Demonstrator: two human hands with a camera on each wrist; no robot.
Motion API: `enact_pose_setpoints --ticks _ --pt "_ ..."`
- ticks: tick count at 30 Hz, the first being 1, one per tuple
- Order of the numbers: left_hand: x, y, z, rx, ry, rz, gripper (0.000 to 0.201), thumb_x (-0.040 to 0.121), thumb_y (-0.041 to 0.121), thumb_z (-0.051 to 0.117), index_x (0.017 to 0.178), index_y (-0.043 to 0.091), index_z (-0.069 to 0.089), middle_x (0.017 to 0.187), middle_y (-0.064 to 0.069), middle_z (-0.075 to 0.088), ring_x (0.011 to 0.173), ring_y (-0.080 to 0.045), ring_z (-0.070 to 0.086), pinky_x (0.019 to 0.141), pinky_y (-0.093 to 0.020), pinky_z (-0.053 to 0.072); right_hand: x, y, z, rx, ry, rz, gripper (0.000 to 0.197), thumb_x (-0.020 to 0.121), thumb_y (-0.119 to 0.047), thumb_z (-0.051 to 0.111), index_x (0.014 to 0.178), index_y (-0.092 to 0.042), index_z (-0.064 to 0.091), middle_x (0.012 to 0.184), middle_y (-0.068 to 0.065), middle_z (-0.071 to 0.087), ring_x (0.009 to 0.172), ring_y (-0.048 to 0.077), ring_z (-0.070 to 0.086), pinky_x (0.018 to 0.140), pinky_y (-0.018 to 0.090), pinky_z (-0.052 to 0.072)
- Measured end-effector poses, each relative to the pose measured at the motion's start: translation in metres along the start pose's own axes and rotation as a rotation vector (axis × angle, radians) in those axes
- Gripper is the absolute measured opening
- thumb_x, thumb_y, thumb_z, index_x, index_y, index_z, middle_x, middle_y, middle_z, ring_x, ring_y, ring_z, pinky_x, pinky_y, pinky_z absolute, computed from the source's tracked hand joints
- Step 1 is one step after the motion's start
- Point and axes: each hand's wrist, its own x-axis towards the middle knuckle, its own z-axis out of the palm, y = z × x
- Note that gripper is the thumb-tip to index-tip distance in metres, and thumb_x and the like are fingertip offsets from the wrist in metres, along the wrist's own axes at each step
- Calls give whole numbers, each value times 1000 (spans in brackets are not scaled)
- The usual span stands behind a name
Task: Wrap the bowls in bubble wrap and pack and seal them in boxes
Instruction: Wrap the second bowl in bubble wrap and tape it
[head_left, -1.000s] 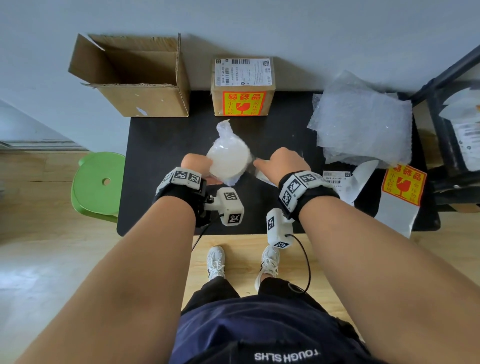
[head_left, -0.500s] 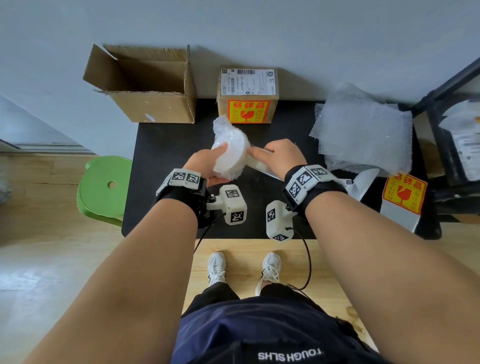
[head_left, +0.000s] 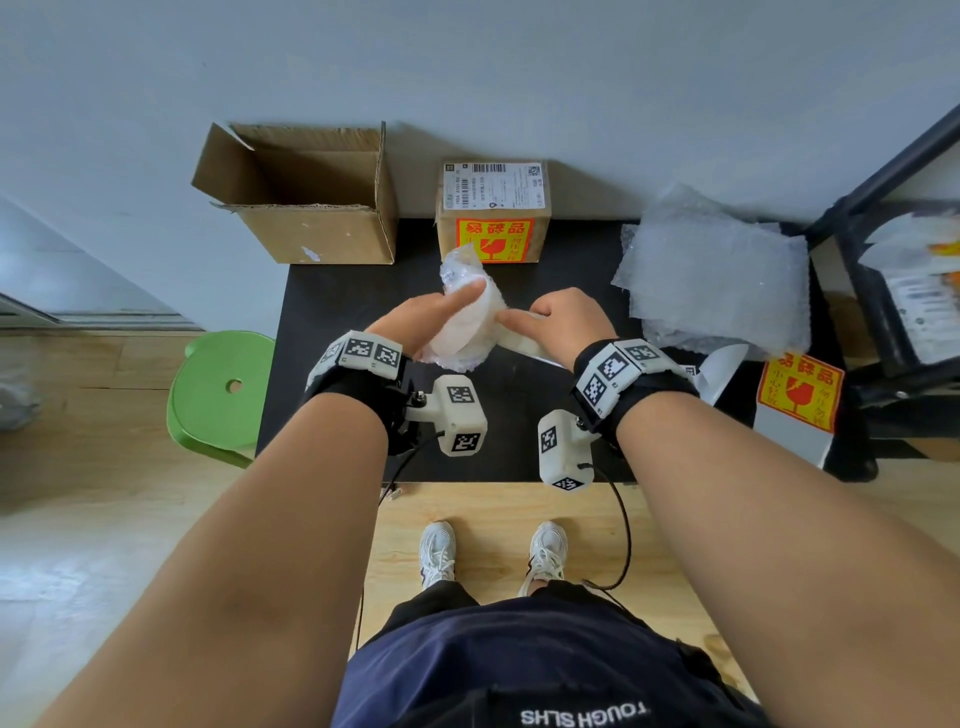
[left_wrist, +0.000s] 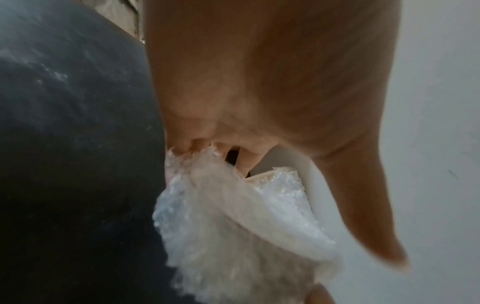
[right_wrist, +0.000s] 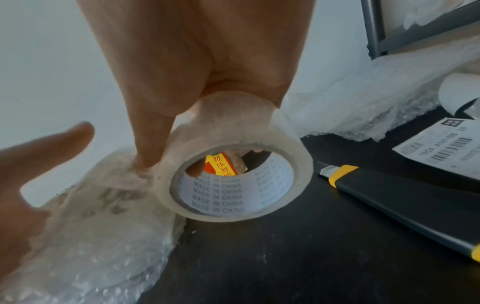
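Bubble-wrapped bowl (head_left: 470, 325) is near the middle of the black table (head_left: 332, 317), gripped by the left hand (head_left: 415, 319). Right hand (head_left: 558, 325) holds a tape roll (right_wrist: 233, 164), its thumb pressing tape on the wrap.

Green stool (head_left: 221, 395) left of table; utility knife (right_wrist: 405, 197) on it.

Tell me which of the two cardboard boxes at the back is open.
The larger plain brown cardboard box at back left is open, flaps up. The smaller sealed cardboard box to its right carries a shipping label and an orange fragile sticker.
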Motion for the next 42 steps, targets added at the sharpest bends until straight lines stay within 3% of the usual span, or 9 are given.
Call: enact_pose_setpoints --ticks 5,10,16,20,26,30,34,38,42 --pt "-1 0 2 167 -27 111 77 72 55 75 135 21 47 120 -4 64 108 -21 62 100 -44 48 -5 -7 -5 34 -41 39 40 92 -39 53 61 -13 55 63 4 49 66 22 53 61 32 38" --pt "-9 5 10 302 48 67 114 39 67 70 139 20 44 123 -7 60 112 -26 59 102 -46 45 -13 -10 -9 118 -84 76 29 88 -26 49 63 -12 46 64 4 44 66 21 46 63 33 34" --pt "1 -2 13 243 282 49 92 62 55 74 139 16 42 126 -7 55 112 -25 55 92 -41 49 -17 4 -8 72 -134 -14 24 86 -34 62 88 -11 69 86 6 63 82 20 59 72 34 47" --pt "3 -4 21 312 358 43 90 65 52 75 139 14 40 123 -6 53 110 -25 53 81 -36 48 -17 19 -6 42 -77 -35 24 87 -43 63 83 -19 65 75 -3 59 73 13 56 61 28 40" --pt "6 -10 42 325 399 -10 98 58 56 76 139 15 39 127 -8 51 109 -24 53 70 -34 45 -7 20 -4 -116 -27 -22 27 86 -44 60 75 -20 65 74 1 63 74 19 62 71 35 52" --pt "7 -11 51 232 360 0 80 68 47 75 133 8 47 119 -8 58 106 -24 57 80 -34 49 0 19 -2 -221 -32 -22 33 86 -47 59 78 -15 65 76 3 63 75 24 62 66 32 48" --pt "5 -10 55 154 288 21 61 76 41 72 124 8 53 110 -6 61 96 -19 58 78 -30 45 6 26 -2 -265 -66 -19 34 89 -49 55 93 -18 68 87 3 67 85 25 64 84 40 51" --pt "4 -9 52 82 284 0 67 77 49 68 128 8 53 112 -7 61 99 -22 60 77 -31 47 6 30 -6 -160 -8 -85 32 92 -42 53 106 -18 70 100 4 69 94 25 64 90 42 49" --pt "2 -8 54 29 291 -31 86 67 60 68 134 11 48 121 -8 58 106 -24 58 85 -38 51 6 47 -17 40 240 -59 30 98 -27 49 122 -17 64 120 7 63 112 25 58 96 40 47"
